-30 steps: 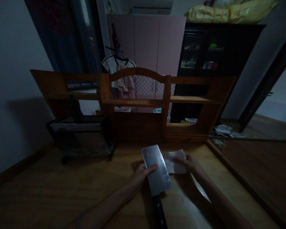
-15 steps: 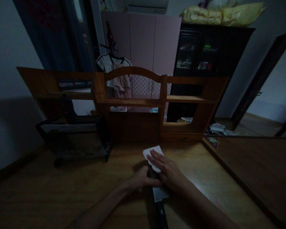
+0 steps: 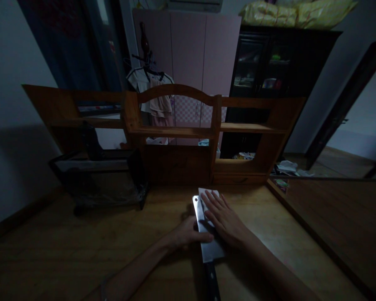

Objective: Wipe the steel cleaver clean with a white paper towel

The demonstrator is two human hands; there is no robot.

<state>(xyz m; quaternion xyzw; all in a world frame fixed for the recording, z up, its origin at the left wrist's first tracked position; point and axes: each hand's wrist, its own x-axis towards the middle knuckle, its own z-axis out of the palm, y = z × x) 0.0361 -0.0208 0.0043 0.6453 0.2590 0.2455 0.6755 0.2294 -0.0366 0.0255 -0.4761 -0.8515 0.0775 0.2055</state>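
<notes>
We seem to be wiping a cleaver [image 3: 211, 251] with a white tissue [image 3: 201, 192].
From the left, our left hand [image 3: 188, 232] is clamped on the blade's near-left edge, thumb across its face; the cleaver lies between our hands over the wooden counter [image 3: 81, 255], black handle [image 3: 212, 280] toward us, contact with the wood unclear. Our right hand [image 3: 227, 219], fingers slightly apart, lies flat over the tissue on the upper blade. We judge that the next stroke calls for a steady hold, fingertips clear of the right edge, probably the sharp one.
</notes>
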